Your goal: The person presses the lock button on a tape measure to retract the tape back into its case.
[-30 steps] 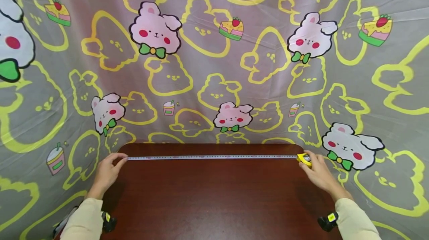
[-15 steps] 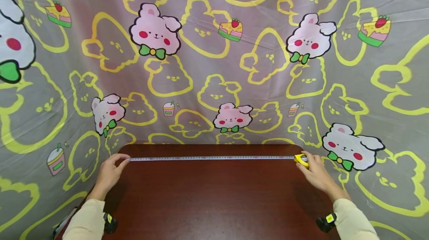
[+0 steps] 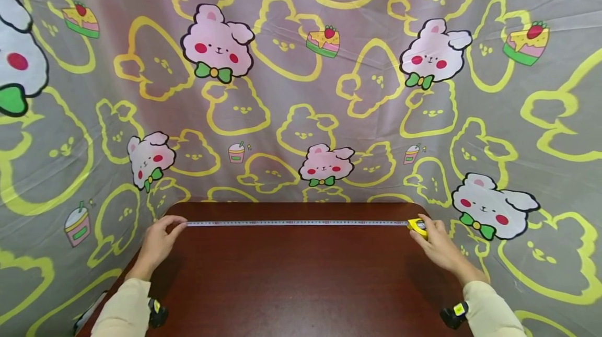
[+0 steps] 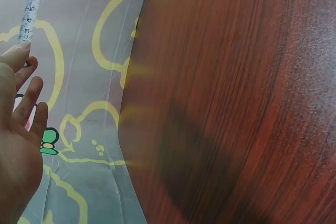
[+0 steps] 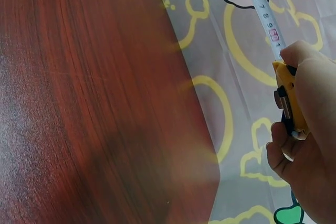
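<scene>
A yellow tape measure (image 3: 417,227) is gripped in my right hand (image 3: 439,245), with the thumb near the slot where the tape comes out in the right wrist view. Its white blade (image 3: 291,223) stretches straight across the far part of the table to my left hand (image 3: 160,237). There the thumb and index finger pinch the blade's free end. Low numbers show on the tape (image 4: 30,19) just beyond those fingertips in the left wrist view, while the other fingers are loosely bent. The yellow case (image 5: 290,98) is partly hidden by the right hand's fingers.
Under the tape lies a dark reddish-brown wooden table (image 3: 291,274) with rounded far corners. A grey curtain (image 3: 282,86) printed with cartoon rabbits hangs behind it and along both sides. Dark wrist cameras (image 3: 157,313) sit at the cuffs of both cream sleeves.
Both hands have drawn somewhat closer together, the left moving right and the right moving left. The stretch of blade between them has become shorter.
</scene>
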`<state>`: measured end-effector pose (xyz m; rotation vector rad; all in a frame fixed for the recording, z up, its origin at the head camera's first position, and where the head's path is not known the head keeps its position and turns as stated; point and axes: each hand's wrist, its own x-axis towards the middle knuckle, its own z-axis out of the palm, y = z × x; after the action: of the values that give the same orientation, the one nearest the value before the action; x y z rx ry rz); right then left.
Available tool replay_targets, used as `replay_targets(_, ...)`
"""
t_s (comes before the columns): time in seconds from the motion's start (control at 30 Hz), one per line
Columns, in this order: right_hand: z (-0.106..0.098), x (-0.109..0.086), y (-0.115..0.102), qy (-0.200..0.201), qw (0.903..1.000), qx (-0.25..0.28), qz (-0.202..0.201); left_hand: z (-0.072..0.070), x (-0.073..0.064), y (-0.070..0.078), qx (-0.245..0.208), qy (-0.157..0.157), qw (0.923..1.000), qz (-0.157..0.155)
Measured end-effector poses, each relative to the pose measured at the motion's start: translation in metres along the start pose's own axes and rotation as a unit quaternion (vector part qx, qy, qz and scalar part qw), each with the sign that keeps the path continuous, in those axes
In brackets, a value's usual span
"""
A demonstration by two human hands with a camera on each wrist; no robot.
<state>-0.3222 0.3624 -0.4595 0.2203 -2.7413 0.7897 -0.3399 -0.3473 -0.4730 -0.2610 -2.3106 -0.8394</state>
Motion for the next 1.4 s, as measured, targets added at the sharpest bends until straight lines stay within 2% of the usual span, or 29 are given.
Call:
replay_targets(0.4, 0.006, 0.003, -0.009, -0.003, 1.0, 0.004, -0.005, 0.007, -0.001, 0.004, -0.011, -0.013, 0.9998, -0.01)
replay_targets(1.03, 0.016, 0.004, -0.017, 0.002, 0.9999, 0.004, -0.014, 0.016, 0.003, 0.014, -0.019, 0.003, 0.9998, 0.0)
replay_targets(1.3, 0.018, 0.003, -0.019, 0.007, 0.9997, -0.002, -0.023, 0.02, 0.008, 0.021, -0.036, 0.006, 0.9993, 0.013)
replay_targets(1.4, 0.02, 0.004, -0.02, 0.005, 0.9997, -0.004, -0.024, 0.021, 0.008, 0.023, -0.042, 0.004, 0.9991, 0.006)
